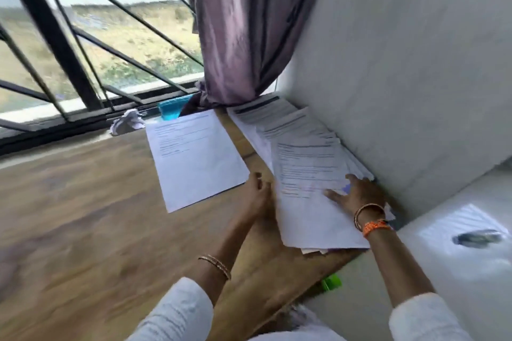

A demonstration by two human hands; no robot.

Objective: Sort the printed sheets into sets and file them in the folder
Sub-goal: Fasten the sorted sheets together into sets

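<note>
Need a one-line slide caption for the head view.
Both hands, left hand and right hand, on a fanned stack of printed sheets beside a separate sheet on the wooden table.

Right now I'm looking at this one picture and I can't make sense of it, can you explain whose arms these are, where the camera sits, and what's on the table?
There is no machine here. The camera is worn on a person's head and looks forward and down, so the two arms entering from the bottom are that person's own.

The left hand touches the left edge of a loose pile of printed sheets. The right hand lies flat on top of that pile, fingers spread. Neither hand is lifting anything.

The pile rests on a wooden table, against a white wall. Left of it lies a separate sheet, apart from the pile. Beyond are a window, a purple curtain and something blue, too blurred to identify.
</note>
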